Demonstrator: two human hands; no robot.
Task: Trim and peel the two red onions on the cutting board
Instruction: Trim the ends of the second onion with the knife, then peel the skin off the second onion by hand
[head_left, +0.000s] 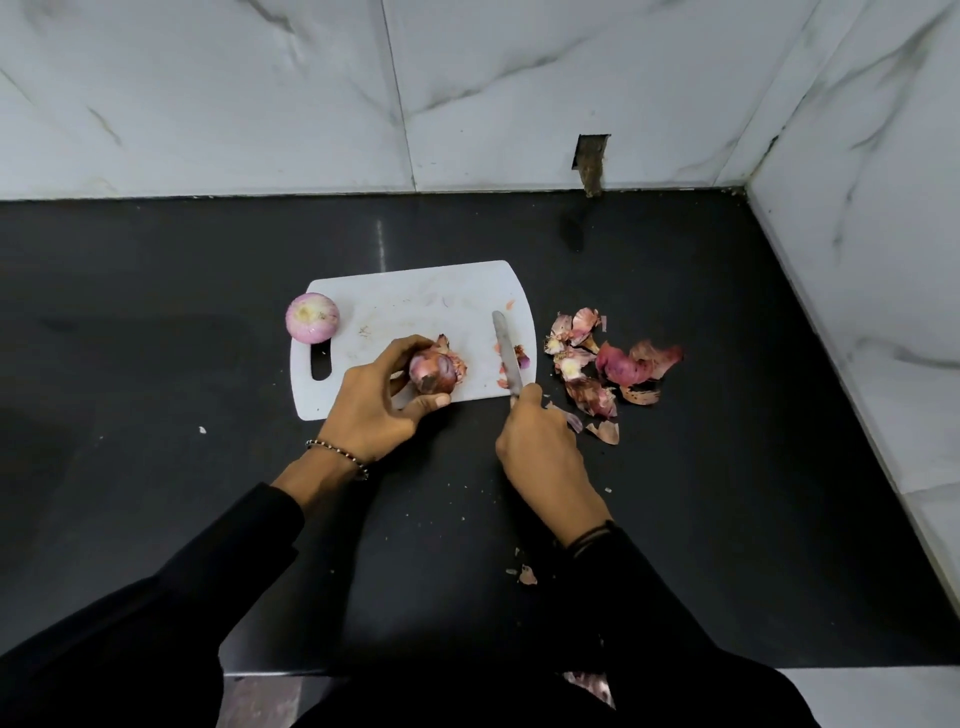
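A white cutting board (415, 306) lies on the black counter. A peeled, pale purple onion (312, 317) sits at the board's left edge, above the handle slot. My left hand (382, 402) grips a second red onion (434, 370) with its dark skin on, over the board's near edge; loose skin flakes hang off its far side. My right hand (537, 441) holds a knife (506, 353) by the handle, which is hidden in the fist. The blade lies flat on the board's right side, pointing away from me, a little right of the held onion.
A heap of red onion skins and trimmed ends (605, 364) lies on the counter just right of the board. Small scraps (525, 574) dot the counter near my right forearm. Marble walls close in at the back and on the right.
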